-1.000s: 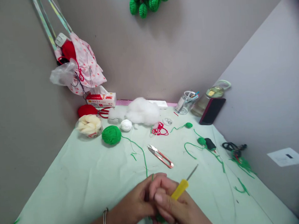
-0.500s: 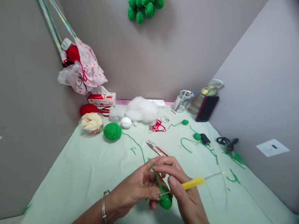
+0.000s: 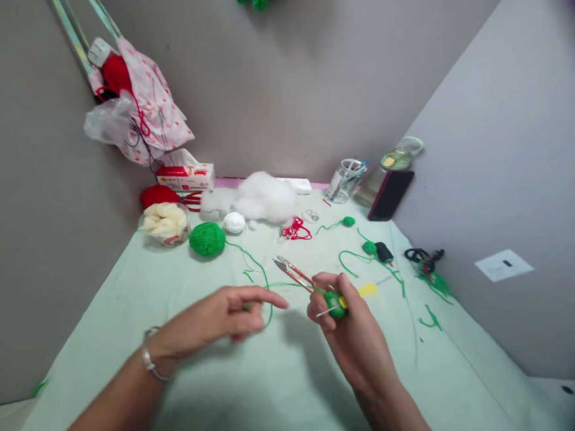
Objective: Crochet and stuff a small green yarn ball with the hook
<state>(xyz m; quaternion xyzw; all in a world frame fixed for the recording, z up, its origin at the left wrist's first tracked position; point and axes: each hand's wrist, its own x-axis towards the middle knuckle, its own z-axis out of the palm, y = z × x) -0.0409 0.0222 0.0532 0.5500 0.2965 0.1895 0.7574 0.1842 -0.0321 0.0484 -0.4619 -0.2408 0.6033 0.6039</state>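
My right hand [image 3: 346,316] is closed around a small green crocheted piece [image 3: 334,304] and a crochet hook with a yellow handle [image 3: 369,290]. The hook's metal tip sticks out to the left below the piece. To its left, my left hand [image 3: 226,318] is apart from the piece, index finger stretched out to the right and the other fingers curled. Green yarn [image 3: 266,279] runs to its curled fingers, and a bit of green shows between them. Another stretch of the strand leads toward my right hand. Scissors [image 3: 291,273] lie just beyond my right fingers, partly covered by them.
A green yarn ball [image 3: 207,239], a white ball [image 3: 234,222] and white stuffing [image 3: 266,197] lie at the back. Red yarn [image 3: 296,229], a glass pen jar [image 3: 347,182] and a phone [image 3: 391,195] are farther right. Green scraps [image 3: 430,318] lie at the right.
My hands have moved apart. The left has left the green piece and shifted left; the right now holds the piece together with the hook. The camera view has tilted down slightly.
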